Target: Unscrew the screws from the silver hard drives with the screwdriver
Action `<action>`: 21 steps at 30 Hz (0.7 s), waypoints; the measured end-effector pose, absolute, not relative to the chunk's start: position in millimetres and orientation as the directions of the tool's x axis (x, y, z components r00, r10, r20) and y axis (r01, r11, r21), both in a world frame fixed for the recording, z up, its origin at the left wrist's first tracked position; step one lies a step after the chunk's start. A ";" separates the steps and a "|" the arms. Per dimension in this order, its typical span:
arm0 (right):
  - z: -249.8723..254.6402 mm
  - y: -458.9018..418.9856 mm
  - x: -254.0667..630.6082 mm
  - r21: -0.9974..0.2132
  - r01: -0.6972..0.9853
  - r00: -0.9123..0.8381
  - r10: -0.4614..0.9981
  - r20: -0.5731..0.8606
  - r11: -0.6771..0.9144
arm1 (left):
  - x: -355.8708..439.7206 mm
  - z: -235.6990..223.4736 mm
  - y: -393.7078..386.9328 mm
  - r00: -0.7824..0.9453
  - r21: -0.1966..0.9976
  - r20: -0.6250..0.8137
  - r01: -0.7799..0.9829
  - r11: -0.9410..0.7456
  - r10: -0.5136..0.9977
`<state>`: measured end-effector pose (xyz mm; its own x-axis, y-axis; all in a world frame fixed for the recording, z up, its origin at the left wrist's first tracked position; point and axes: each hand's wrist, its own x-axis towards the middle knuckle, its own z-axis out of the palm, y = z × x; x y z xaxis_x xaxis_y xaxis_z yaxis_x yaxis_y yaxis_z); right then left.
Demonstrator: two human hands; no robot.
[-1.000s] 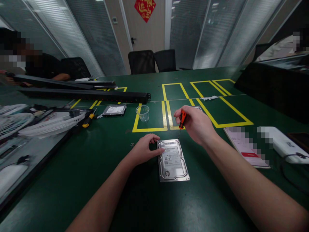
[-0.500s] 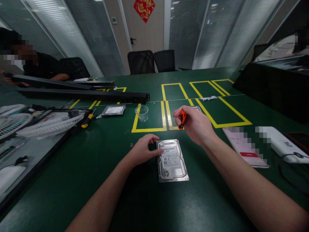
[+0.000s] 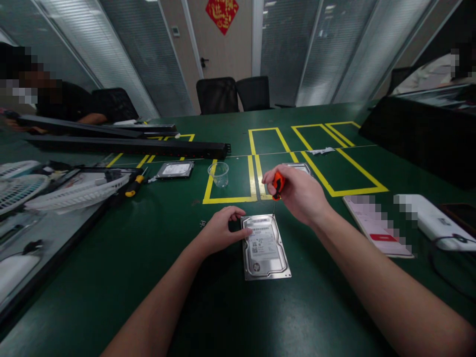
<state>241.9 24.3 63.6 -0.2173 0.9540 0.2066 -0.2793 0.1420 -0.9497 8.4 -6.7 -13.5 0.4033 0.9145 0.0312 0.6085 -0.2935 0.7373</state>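
A silver hard drive with a white label lies flat on the green table. My left hand grips its upper left edge, the thumb resting on the label and the fingers around the far corner. An orange and black screwdriver is closed in my right hand. Its thin shaft points down, with the tip at the drive's far right corner. Left of my left hand lies a small cluster of screws.
Beyond the drive stands a clear plastic cup; a second hard drive lies left of it. Another drive is partly behind my right hand. A yellow screwdriver, a phone and long black bars surround the area. Two people sit nearby.
My right hand has shifted slightly left and its grip has turned with the screwdriver handle, the tip staying at the same corner. My left hand and the drive have not moved.
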 end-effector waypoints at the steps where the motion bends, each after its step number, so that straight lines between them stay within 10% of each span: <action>1: 63.4 24.2 241.6 -0.952 -0.268 -0.193 0.960 0.203 0.148 | 8.3 -13.7 -6.7 0.405 0.738 0.033 0.607 -0.296 0.914; 21: 66.6 22.6 240.9 -0.946 -0.295 -0.164 0.969 0.186 0.132 | 8.2 -11.8 -6.7 0.402 0.738 0.020 0.612 -0.285 0.915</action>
